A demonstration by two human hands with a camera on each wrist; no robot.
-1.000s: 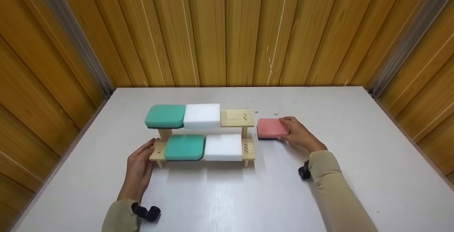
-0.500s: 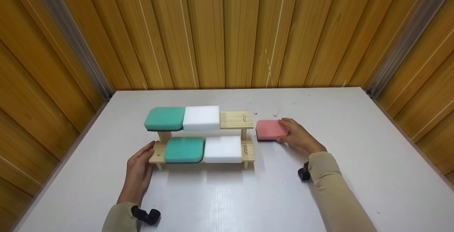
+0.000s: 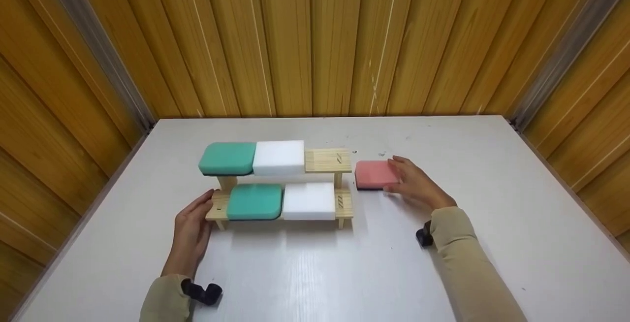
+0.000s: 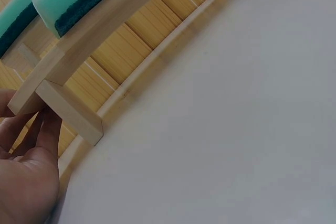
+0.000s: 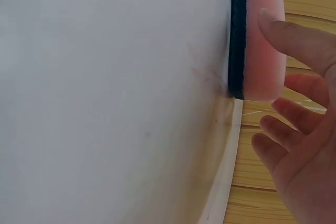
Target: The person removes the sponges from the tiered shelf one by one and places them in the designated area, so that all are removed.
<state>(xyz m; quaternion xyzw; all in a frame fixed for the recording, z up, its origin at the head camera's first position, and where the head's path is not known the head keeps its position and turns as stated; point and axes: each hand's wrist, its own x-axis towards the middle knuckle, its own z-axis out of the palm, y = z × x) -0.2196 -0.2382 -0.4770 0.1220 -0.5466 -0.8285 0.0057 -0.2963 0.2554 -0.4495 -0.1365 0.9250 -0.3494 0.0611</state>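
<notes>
A two-step wooden rack (image 3: 327, 160) stands on the table. Each step bears a green sponge (image 3: 255, 201) with a dark underside and a white block (image 3: 309, 200), side by side; the upper step has its own green sponge (image 3: 227, 158) and white block (image 3: 279, 157). My left hand (image 3: 191, 226) grips the left end of the lower step, fingers partly hidden beneath it in the left wrist view. Right of the rack a pink sponge (image 3: 373, 174) lies dark side down. My right hand (image 3: 418, 184) holds its right end between thumb and forefinger, the other fingers spread loosely.
The white table (image 3: 315, 273) meets a wood-patterned panel wall (image 3: 290, 41) at its back edge. Bare step surface carrying small dark marks shows at the rack's right end. Black wrist mounts (image 3: 203, 292) sit at the sleeves.
The head view has shifted slightly. My right forefinger and thumb stand a little farther apart at the pink sponge. The rack, the sponges and my left hand hold their places.
</notes>
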